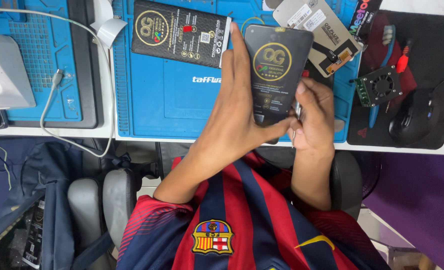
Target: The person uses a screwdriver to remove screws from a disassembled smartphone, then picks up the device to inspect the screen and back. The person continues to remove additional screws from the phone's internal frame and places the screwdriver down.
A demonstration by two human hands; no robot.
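My left hand holds a black phone screen panel with a round gold sticker, fingers along its left edge and thumb under its lower end. My right hand is closed around thin metal tweezers at the panel's lower right corner, tips pointing down. Both hands hover over the front edge of a blue repair mat.
A second black panel lies on the mat at the back. A grey screen part lies behind the held panel. A small fan board, a toothbrush and a black mouse sit on a dark pad at right. A white cable crosses left.
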